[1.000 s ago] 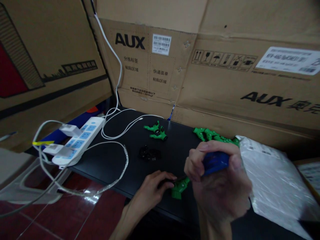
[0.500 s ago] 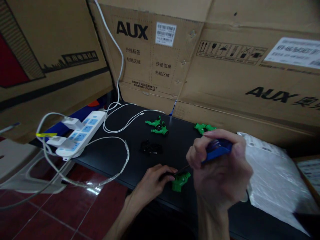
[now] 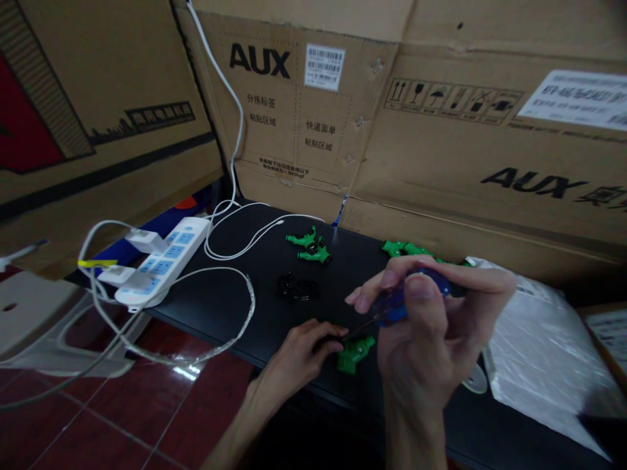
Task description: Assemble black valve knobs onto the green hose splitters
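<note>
A screwdriver with a blue handle (image 3: 392, 307) is in my right hand (image 3: 431, 326), the thumb and fingers wrapped round the handle. Its thin shaft slants down and left to the fingertips of my left hand (image 3: 306, 352). These are pinched on a small dark part (image 3: 321, 343), mostly hidden by the fingers. Right beside them, low over the black tabletop, is a green plastic piece with branching ends (image 3: 353, 356); whether my left hand touches it I cannot tell.
Small black parts (image 3: 296, 287) lie beyond my left hand, with green pieces (image 3: 309, 247) behind them. Further green pieces (image 3: 404, 249) lie near the cardboard box (image 3: 313, 176). A white power strip (image 3: 161, 267) with cables is at left, a plastic-wrapped package (image 3: 539, 352) at right.
My right hand has turned round the screwdriver handle, its thumb now across the handle's end and its fingers reaching further forward. My left hand stays nearly in place.
</note>
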Demonstrator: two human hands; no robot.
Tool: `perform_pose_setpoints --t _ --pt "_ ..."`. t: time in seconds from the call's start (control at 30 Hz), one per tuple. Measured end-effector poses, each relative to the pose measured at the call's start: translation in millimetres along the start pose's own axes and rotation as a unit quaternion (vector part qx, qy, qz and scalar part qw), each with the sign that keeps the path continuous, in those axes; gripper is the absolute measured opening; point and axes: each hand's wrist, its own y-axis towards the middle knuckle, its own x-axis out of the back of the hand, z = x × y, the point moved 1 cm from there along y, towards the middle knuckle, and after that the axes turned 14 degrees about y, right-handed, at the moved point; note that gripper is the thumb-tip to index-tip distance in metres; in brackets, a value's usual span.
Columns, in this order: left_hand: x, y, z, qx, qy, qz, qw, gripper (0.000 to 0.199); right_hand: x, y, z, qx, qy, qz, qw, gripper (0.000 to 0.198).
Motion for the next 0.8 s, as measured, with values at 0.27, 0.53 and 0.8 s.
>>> perform_pose_setpoints --t 0.27,0.53,0.8 --pt "1.9 0.8 -0.5 -0.010 0.019 0.009 1.000 0.021 10.5 9.1 3.9 -0.142 0.118 0.163 0.969 0.028" --pt "-0.4 -1.9 2.5 -0.009 0.012 0.007 1.000 0.019 -2.2 -5.3 -3.3 0.085 -0.078 -0.134 0.984 0.019" --pt "0.8 -0.2 2.2 -0.010 0.031 0.020 0.999 0.020 11.0 9.5 -2.5 -0.110 0.085 0.062 0.988 0.025"
